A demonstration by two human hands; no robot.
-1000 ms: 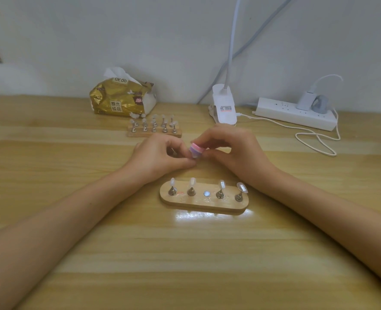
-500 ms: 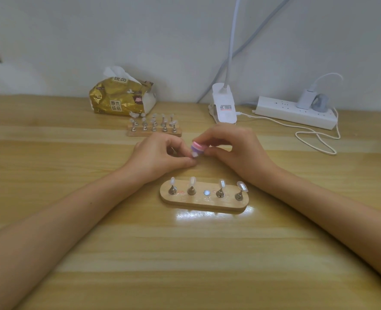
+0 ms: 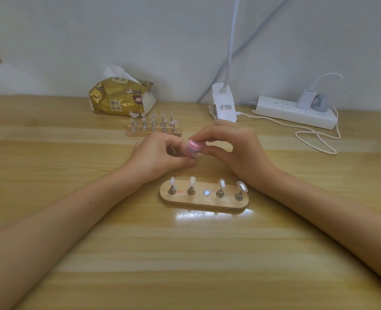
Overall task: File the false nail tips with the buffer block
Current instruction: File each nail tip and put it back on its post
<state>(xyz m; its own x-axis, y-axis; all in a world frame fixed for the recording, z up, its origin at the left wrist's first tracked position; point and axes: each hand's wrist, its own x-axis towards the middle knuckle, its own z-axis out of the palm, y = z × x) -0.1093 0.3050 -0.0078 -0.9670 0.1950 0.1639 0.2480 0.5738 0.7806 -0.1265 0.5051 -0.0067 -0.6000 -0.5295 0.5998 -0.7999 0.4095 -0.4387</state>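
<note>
Right hand [image 3: 236, 153] pinching small pink-and-lilac foam buffer block [image 3: 194, 148] by its sides, just above table. Left hand [image 3: 160, 155] curled against it, hold hidden. Block looks light, squashy, grippy: take by flanks. Clear plastic false nail tips [image 3: 172, 181] likely thin, springy; four on oval wooden stand [image 3: 204, 201]. Glossy pale wooden table [image 3: 185, 253], white wall behind.

We cannot tell what, if anything, the left hand [image 3: 160, 156] holds just left of the grip, because its curled fingertips and the buffer block [image 3: 194, 148] cover that spot. The block itself is only a pink blur between the fingers of the right hand [image 3: 236, 148]. Beyond the grip, the tips on the far stand [image 3: 155, 132] are too small to tell apart and the lamp neck [image 3: 231, 41] leaves the top edge, while nearer us the left forearm [image 3: 51, 231] and right forearm [image 3: 330, 220] are cut off.
</note>
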